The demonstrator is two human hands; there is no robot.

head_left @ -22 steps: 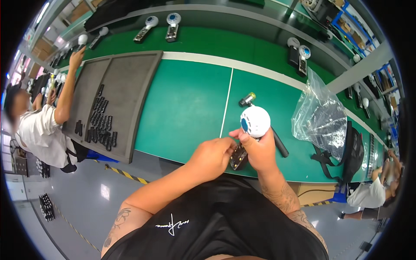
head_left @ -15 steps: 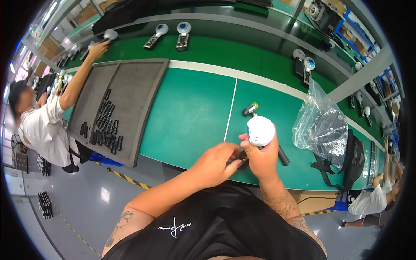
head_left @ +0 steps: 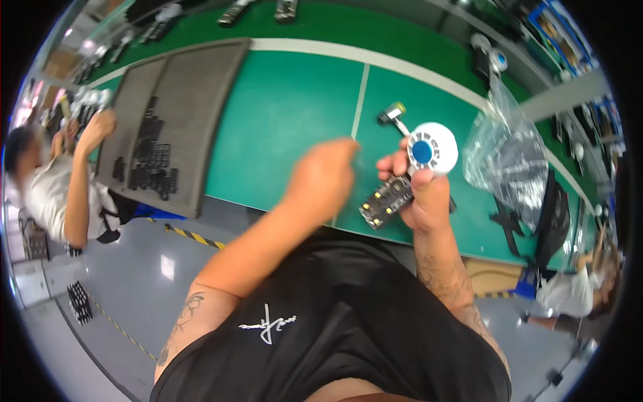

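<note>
White, round-headed and blue-centred, the handheld device [head_left: 434, 151] with its bare black circuit board [head_left: 386, 202] is over the green table [head_left: 271, 110], gripped by the curled fingers of the right hand [head_left: 429, 202]. Handling it board-up seems the step; the next move would call for steady support. The left hand [head_left: 323, 175] is blurred and apart, its fingers' hold impossible to tell.

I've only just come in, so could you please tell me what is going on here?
At a green workbench, the person's right hand holds a handheld device with a white head and dark handle. The left hand is apart from it over the workbench, too blurred to tell whether it holds anything. A mallet lies beyond the device, a grey tray of small black parts to the left and a clear plastic bag to the right.
</note>
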